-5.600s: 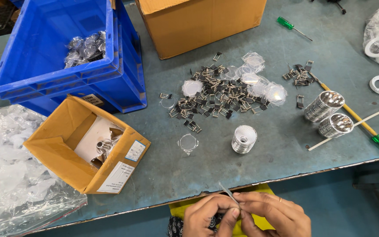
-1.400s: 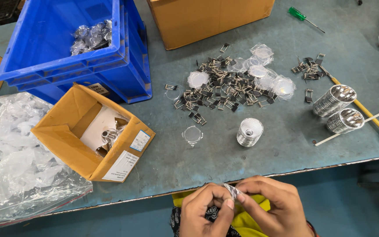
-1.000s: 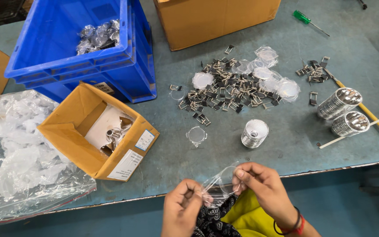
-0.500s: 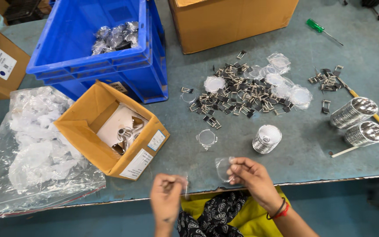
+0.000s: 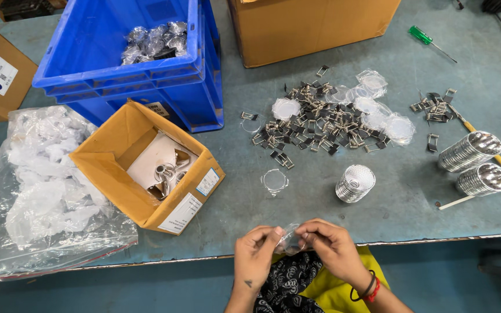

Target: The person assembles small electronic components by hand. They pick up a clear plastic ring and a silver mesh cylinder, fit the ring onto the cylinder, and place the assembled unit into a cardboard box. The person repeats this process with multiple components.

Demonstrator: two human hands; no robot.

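My left hand [image 5: 255, 255] and my right hand [image 5: 331, 246] meet at the table's front edge, both pinching a small clear plastic piece [image 5: 290, 239] between the fingertips. Just beyond them on the table lie a clear round disc [image 5: 274, 180] and a ribbed silver reflector cup [image 5: 355, 183]. Further back is a heap of small metal spring clips [image 5: 314, 124] mixed with more clear discs [image 5: 400, 127].
An open cardboard box [image 5: 146, 168] with shiny parts stands to the left, beside a clear bag of white wrappers [image 5: 42, 185]. Blue crates [image 5: 134, 64] and a large carton [image 5: 314, 26] stand at the back. Stacked reflectors [image 5: 475, 162] and a green screwdriver [image 5: 430, 42] lie right.
My hands parted, peeling clear film off the piece, then came back together on it. The view has shifted left, so the table's things sit further right.
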